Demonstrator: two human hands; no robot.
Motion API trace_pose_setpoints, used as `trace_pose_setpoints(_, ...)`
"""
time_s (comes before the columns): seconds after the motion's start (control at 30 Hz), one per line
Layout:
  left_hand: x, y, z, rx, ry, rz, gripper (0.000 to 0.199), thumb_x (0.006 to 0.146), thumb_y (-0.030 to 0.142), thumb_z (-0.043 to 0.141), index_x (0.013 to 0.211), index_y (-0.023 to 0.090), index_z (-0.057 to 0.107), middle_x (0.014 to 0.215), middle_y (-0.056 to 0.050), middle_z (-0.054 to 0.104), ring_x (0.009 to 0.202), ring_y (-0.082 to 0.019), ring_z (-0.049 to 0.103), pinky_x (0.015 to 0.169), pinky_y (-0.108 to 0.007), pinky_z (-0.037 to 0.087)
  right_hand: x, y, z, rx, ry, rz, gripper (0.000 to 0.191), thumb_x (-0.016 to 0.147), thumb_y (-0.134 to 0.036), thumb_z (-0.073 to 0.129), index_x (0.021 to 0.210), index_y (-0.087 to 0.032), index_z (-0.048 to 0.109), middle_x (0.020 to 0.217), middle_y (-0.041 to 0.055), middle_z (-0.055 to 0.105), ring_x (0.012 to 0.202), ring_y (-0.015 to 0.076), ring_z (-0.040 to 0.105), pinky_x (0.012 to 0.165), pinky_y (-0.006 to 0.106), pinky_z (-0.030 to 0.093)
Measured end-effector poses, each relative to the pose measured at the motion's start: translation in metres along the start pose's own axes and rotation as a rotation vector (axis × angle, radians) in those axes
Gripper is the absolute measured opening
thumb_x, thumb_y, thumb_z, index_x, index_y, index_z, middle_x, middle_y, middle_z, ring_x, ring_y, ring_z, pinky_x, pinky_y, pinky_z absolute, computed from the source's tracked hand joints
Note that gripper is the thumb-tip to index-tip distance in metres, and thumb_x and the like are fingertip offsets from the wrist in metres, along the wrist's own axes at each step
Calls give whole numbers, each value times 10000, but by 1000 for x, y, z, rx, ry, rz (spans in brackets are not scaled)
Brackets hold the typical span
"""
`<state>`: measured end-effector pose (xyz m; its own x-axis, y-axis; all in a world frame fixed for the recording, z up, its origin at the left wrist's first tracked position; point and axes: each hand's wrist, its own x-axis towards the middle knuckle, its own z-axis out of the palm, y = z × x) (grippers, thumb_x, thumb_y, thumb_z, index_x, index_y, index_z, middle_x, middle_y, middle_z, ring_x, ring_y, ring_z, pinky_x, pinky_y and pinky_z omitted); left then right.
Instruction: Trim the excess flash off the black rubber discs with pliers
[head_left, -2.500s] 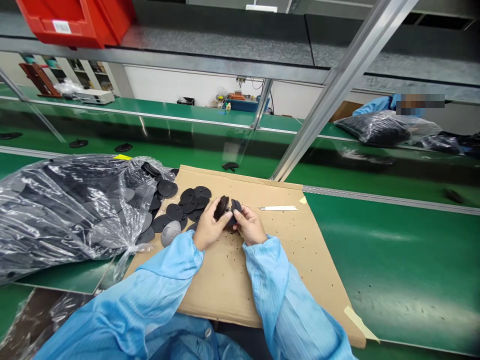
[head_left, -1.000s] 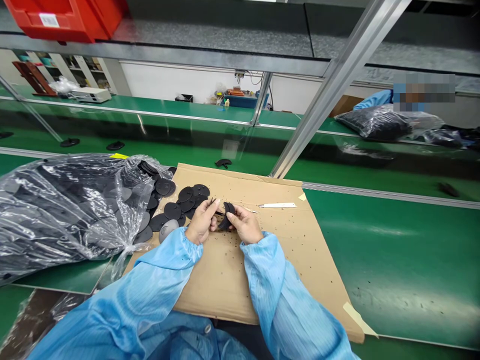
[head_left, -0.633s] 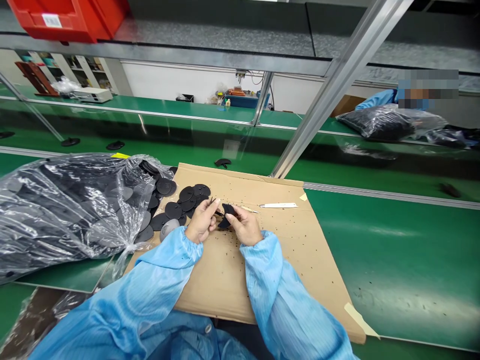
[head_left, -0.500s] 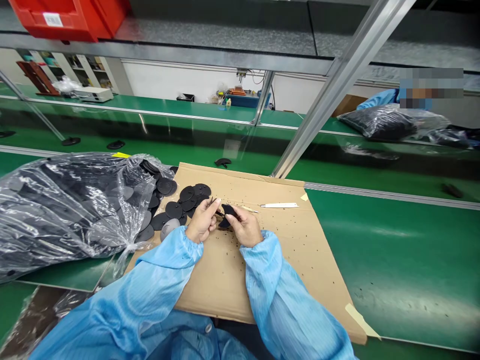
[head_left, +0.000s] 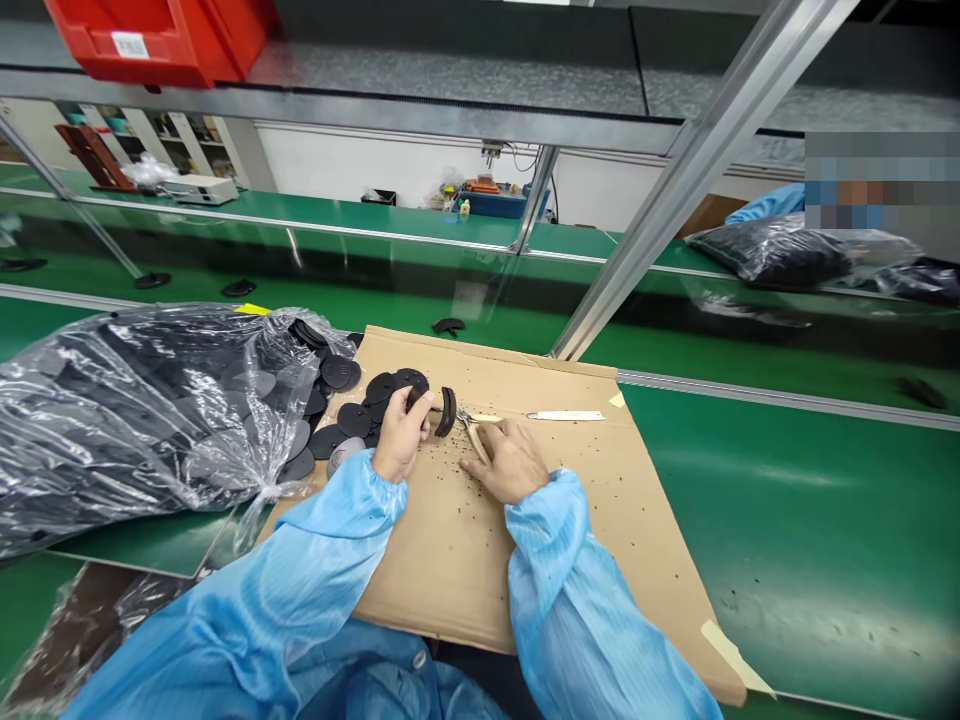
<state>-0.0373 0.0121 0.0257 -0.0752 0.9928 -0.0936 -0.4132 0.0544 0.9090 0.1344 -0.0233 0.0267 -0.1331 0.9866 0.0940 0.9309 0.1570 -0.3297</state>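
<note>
My left hand (head_left: 403, 436) is closed round a black curved part (head_left: 447, 412), whose arched end sticks out to the right of the fingers. Over the cardboard sheet (head_left: 435, 560), my right hand (head_left: 511, 460) has its fingers wrapped on the handles of small pliers (head_left: 475, 436); their metal jaws point up and left, close to the curved part but apart from it. Flat black oval pieces (head_left: 354, 420) lie in a loose pile left of my left hand. A white-handled knife (head_left: 566, 415) rests beyond my right hand. Tiny black scraps are scattered over the cardboard.
A big clear plastic bag (head_left: 150, 430) of black pieces fills the left side. A slanted metal post (head_left: 637, 215) rises behind the cardboard. Above hangs a red bin (head_left: 161, 40) on a shelf. Black parts (head_left: 448, 326) lie on the green surface behind. A person's blue sleeve shows far right.
My right hand has let go of the black part, moved right and taken hold of the pliers. The curved part now stays in my left hand alone. The view has shifted slightly.
</note>
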Motion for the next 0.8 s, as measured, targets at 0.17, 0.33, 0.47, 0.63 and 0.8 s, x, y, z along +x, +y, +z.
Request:
trace_pose_setpoints(0.17,1,7,2,-92,56,-39,432,641,437,754,873,181,495,704,56,501,474,-32,437,395,-174,295,0,-1,4,-92,-44,47,437,817,-393,617,1189,-166,582,1186,151,535,1096,296,482,951,400,370)
trace_pose_setpoints(0.33,3,5,-1,-187,8,-121,413,653,447,749,845,167,512,747,29,529,488,-46,471,402,-190,317,7,3,13,-83,21,70,623,827,-438,590,1354,-140,439,1423,173,388,1303,328,327,1048,483,275)
trace_pose_setpoints(0.47,5,2,-4,-235,-47,-160,404,659,427,758,863,162,530,744,16,548,510,-63,493,425,-199,358,11,8,16,-41,73,100,472,876,-341,519,1308,-150,502,1308,155,524,1208,311,446,1031,481,319)
trace_pose_setpoints(0.63,6,-2,-5,-156,-101,-118,478,621,298,801,1021,155,581,865,-19,628,684,-105,589,590,-236,484,13,12,19,126,376,110,506,894,-420,473,1299,-120,514,1259,179,538,1181,322,477,1011,493,382)
trace_pose_setpoints(0.8,2,-8,-5,45,-271,56,563,605,182,804,1122,142,582,1143,-98,642,1054,-197,603,978,-346,447,6,4,12,361,590,-189,487,897,-388,508,1326,-158,491,1342,160,480,1262,276,439,1066,472,370)
